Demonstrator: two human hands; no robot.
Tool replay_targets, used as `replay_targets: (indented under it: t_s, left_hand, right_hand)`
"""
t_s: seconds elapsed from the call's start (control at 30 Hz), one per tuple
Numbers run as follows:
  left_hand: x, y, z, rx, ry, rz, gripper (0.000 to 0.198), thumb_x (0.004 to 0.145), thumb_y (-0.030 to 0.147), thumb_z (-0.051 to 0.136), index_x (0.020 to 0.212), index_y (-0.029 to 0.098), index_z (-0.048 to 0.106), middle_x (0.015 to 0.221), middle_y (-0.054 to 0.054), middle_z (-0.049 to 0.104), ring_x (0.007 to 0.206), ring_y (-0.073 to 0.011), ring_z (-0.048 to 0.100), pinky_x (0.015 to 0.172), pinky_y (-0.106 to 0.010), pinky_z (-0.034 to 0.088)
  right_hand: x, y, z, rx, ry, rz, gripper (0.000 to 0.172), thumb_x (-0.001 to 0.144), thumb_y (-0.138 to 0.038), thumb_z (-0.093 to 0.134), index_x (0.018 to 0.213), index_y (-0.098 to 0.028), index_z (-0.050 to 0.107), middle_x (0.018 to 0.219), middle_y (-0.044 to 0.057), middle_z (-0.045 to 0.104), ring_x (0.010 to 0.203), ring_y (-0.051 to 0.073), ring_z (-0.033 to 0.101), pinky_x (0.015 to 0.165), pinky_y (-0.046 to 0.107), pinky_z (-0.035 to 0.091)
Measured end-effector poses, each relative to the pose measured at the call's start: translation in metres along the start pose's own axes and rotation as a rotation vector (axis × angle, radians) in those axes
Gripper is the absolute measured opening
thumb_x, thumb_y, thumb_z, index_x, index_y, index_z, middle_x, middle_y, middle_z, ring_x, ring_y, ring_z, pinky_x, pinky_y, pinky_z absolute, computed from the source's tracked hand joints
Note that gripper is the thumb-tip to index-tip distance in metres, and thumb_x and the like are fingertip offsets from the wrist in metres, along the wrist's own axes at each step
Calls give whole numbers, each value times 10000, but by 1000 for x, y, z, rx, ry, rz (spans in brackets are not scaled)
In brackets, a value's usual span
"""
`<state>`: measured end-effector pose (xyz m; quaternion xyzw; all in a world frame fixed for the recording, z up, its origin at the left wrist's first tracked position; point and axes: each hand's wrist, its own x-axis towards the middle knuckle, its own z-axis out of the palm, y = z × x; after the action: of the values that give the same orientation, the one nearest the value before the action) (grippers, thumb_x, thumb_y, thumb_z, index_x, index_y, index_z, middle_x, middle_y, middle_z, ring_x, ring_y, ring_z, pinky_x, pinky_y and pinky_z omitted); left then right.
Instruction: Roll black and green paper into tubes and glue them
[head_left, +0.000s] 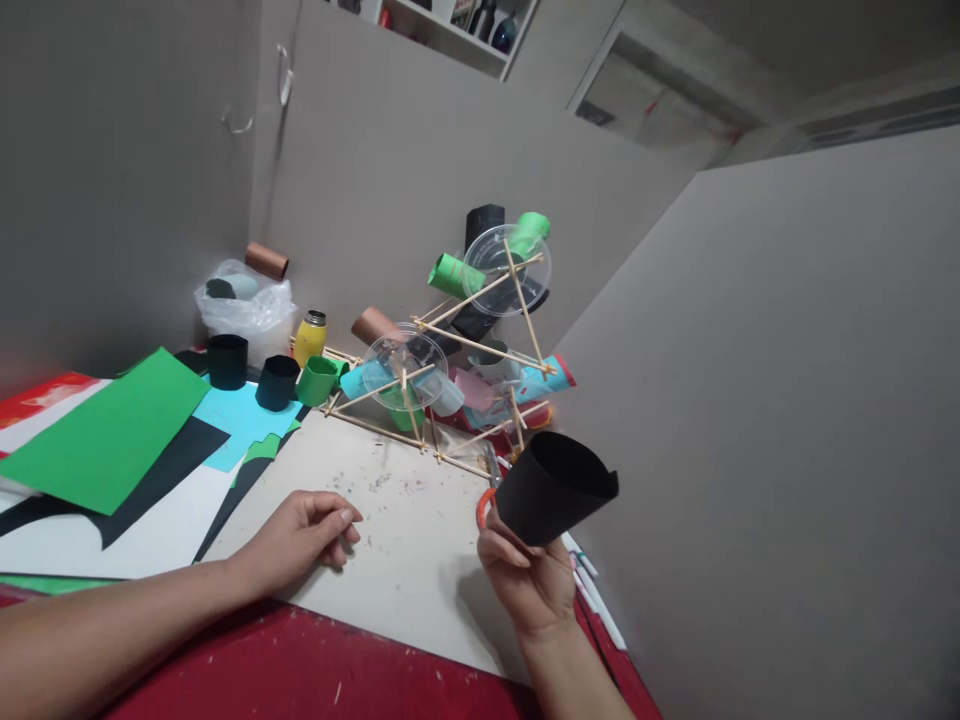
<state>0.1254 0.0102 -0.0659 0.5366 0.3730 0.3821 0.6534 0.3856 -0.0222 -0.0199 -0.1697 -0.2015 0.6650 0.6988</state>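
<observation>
In my right hand point(529, 575) is a black paper tube point(555, 490), raised above the board and tilted, its open end facing up. A brown edge shows at its lower end by my fingers. My left hand point(315, 530) rests on the pale work board point(405, 570), fingers loosely curled, with nothing seen in them. Behind the tube lie scissors with orange handles point(485, 508), partly hidden. Beyond the hands stands a wheel-like model of wooden sticks point(480, 290), a clear plastic disc point(484, 245), a second clear disc point(382, 350) and several coloured paper tubes.
Green paper point(112, 430), blue paper point(240, 425) and black and white sheets lie left. Black rolls point(227, 362), a green roll point(318, 380), a yellow bottle point(310, 340) and a plastic bag point(251, 320) stand behind. White markers point(600, 600) lie beside the right wall point(787, 400).
</observation>
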Motion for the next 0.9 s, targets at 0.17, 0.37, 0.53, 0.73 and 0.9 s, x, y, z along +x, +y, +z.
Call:
replay_targets:
  t_s: [0.17,0.37,0.53,0.73,0.9]
  left_hand:
    - [0,-1,0,7,-17,-4,376,767,506,647,807,133,644,759,-49,688,525,-107,593,559,-256,490]
    - [-6,7,1,59,44,82,375,805,498,610,846,129,666,829,-73,696,558,-118,606,560,-261,501]
    - [-23,23,4,188,180,238,342,859,426,577,971,129,704,672,-50,683,618,-153,651,598,-250,506]
    - [-31,24,11,104,61,186,368,823,427,648,1069,158,700,752,-59,712,609,-164,667,572,-271,536]
    - [-26,23,16,-77,-77,-56,498,742,433,746,1139,147,653,864,-89,729,592,-153,682,515,-226,507]
  right_hand:
    - [1,-5,1,-116,14,-56,345,634,-149,861,606,-202,522,522,-113,421,395,21,313,370,68,377]
    - [4,5,-5,-443,45,-18,291,629,-308,876,663,-197,609,546,-92,455,402,24,268,377,123,347]
    - [3,16,-18,-748,31,-6,234,663,-350,853,707,-171,708,527,-37,520,462,67,398,435,178,341]
    - [-5,20,-14,-1087,-37,-35,268,740,-355,789,585,-171,668,526,-10,514,531,117,426,495,241,329]
    - [-10,26,-2,-1288,-115,-35,361,782,-455,710,564,-186,610,525,-17,467,514,118,399,483,254,307]
